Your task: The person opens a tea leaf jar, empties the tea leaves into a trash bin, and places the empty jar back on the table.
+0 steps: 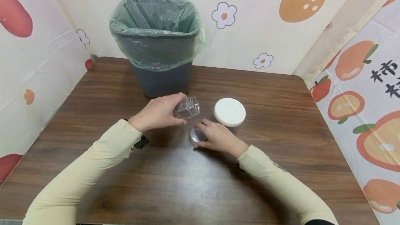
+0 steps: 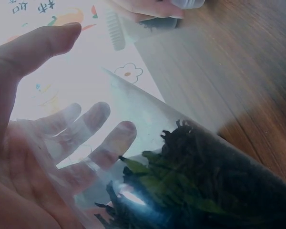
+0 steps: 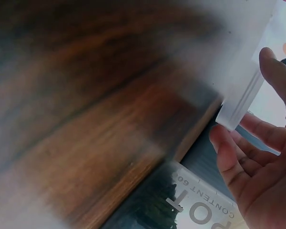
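My left hand (image 1: pixel 160 112) grips a clear jar (image 1: pixel 189 107) tipped on its side, its uncapped mouth facing right. Dark green leaves (image 2: pixel 186 176) lie inside this jar in the left wrist view. Close over the tabletop, my right hand (image 1: pixel 215 136) holds a silver lid (image 1: pixel 196 135) between thumb and fingers; the lid's rim (image 3: pixel 238 102) shows edge-on in the right wrist view. Just beyond that hand stands another jar (image 3: pixel 205 205), printed with grey letters and holding dark leaves, under a ribbed white lid (image 1: pixel 229 112).
Behind my left hand a dark bin (image 1: pixel 162 79) stands on the wooden table (image 1: pixel 275 114), lined with a green bag (image 1: pixel 156 49). Cloth (image 1: pixel 243 37) printed with fruit and flowers hangs along the back and both sides.
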Demonstrator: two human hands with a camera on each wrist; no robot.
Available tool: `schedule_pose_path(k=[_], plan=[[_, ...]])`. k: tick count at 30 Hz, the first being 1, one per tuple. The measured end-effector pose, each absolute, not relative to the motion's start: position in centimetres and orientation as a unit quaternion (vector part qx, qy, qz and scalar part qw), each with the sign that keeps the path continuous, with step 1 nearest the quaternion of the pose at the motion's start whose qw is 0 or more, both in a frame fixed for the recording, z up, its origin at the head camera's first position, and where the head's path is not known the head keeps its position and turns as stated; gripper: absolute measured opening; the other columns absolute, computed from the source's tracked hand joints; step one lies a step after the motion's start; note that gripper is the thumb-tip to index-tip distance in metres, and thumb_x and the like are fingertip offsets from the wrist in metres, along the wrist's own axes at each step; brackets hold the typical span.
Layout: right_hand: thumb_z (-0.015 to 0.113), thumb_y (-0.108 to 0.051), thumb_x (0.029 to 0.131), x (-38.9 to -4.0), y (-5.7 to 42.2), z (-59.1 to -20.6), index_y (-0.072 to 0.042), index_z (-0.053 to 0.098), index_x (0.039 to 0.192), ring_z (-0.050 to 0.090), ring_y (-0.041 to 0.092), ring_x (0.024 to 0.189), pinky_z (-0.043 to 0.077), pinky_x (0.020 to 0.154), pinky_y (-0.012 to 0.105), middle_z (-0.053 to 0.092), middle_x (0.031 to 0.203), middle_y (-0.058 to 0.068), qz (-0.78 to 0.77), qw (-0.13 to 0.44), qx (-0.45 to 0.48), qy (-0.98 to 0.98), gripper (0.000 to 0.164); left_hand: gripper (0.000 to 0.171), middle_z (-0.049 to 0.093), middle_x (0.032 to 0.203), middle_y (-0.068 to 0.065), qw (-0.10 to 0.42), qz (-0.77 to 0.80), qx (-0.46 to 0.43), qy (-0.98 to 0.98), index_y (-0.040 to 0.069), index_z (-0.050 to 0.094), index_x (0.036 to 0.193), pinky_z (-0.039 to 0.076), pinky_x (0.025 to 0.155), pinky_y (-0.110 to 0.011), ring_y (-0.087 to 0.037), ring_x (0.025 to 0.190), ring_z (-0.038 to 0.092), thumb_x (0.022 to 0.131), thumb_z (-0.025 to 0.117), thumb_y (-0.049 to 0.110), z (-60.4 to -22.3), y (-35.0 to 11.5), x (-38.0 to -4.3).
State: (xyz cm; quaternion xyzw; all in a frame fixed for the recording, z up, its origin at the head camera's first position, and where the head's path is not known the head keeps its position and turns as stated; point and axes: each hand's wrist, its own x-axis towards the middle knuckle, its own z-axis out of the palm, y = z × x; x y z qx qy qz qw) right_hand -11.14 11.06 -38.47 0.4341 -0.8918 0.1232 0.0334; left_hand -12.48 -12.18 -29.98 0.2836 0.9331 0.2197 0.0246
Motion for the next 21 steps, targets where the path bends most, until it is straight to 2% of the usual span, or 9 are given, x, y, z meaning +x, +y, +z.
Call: schedule_pose_path(k=[10, 21], plan=[[0.08, -0.043, 0.073, -11.22, 10.99, -38.56, -0.007, 0.06, 0.114, 0.053, 0.012, 0.068, 0.049, 0.061, 0.03, 0.05, 0.089, 0.0, 0.109, -0.023, 0.417, -0.902, 0.058, 0.058, 0.06, 0.095, 0.002, 0.029, 0.216, 0.279, 0.935, 0.014, 0.052, 0.118, 0.048, 0.068, -0.037, -0.016, 0.08, 0.057, 0.072, 0.082, 0.035, -29.92, -12.04, -12.42], [0.081, -0.043, 0.071, -11.24, 11.12, -38.62, -0.007, 0.058, 0.116, 0.057, 0.015, 0.074, 0.05, 0.067, 0.032, 0.054, 0.095, 0.003, 0.116, -0.02, 0.421, -0.899, 0.062, 0.058, 0.06, 0.095, 0.002, 0.028, 0.215, 0.281, 0.935, 0.015, 0.052, 0.118, 0.048, 0.067, -0.037, -0.016, 0.079, 0.057, 0.072, 0.081, 0.036, -29.68, -12.07, -12.3]])
